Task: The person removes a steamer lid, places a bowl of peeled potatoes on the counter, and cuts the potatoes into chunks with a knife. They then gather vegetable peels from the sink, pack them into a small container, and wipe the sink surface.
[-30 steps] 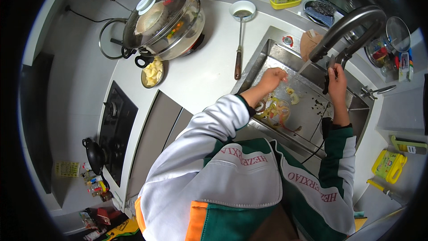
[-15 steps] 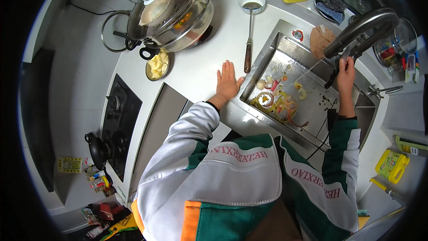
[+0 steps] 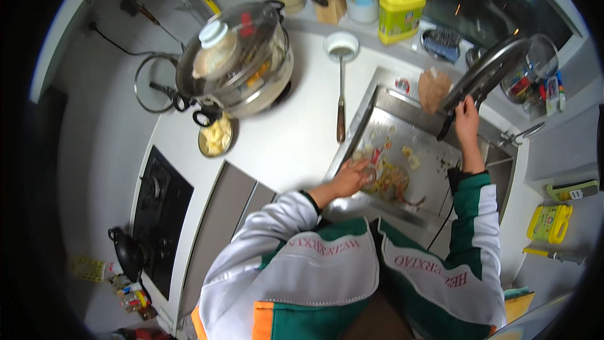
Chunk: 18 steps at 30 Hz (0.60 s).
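Observation:
My left hand [image 3: 351, 178] reaches over the near left rim of the steel sink [image 3: 385, 102]. Its fingers are stretched out above or against the vegetable peels and scraps [image 3: 391, 179] lying in the basin; exact contact is hard to make out. Over the sink's right side, my right hand [image 3: 467, 127] is closed around the dark spray head of the tall faucet [image 3: 483, 70]. A crumpled brown paper piece [image 3: 434, 89] is at the sink's back edge, beside the faucet.
On the counter left of the sink lies a long-handled strainer [image 3: 341, 113] with its head in a white bowl [image 3: 328, 39]. A lidded steamer pot [image 3: 236, 66] and a bowl of pale cut pieces [image 3: 216, 136] stand farther left, near the black cooktop [image 3: 163, 214]. A yellow-green jug [image 3: 401, 14] stands behind.
My left hand has left the countertop and moved right into the sink over the scraps. My right hand stays on the faucet. The whole view has shifted somewhat.

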{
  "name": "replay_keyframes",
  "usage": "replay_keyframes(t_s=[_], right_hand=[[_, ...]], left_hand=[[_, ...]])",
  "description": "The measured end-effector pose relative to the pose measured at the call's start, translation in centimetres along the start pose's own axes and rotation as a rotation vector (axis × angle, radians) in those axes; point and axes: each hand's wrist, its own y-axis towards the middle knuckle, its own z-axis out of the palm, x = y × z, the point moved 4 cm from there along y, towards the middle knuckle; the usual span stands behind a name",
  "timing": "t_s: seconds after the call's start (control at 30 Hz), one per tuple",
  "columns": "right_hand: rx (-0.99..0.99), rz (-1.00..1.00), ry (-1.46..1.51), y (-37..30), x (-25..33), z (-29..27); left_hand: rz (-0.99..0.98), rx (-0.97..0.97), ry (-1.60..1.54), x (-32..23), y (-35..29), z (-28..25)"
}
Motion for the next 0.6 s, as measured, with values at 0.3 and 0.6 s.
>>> replay_keyframes(t_s=[0.3, 0.6], right_hand=[[0.175, -0.026, -0.066, -4.9, 1.8, 3.7], [0.481, 0.178, 0.411, -7.1, 13.2, 17.7]], left_hand=[[-0.036, -0.195, -0.206, 3.3, 0.0, -4.8], [0.011, -0.152, -0.989, 4.3, 1.8, -6.3]])
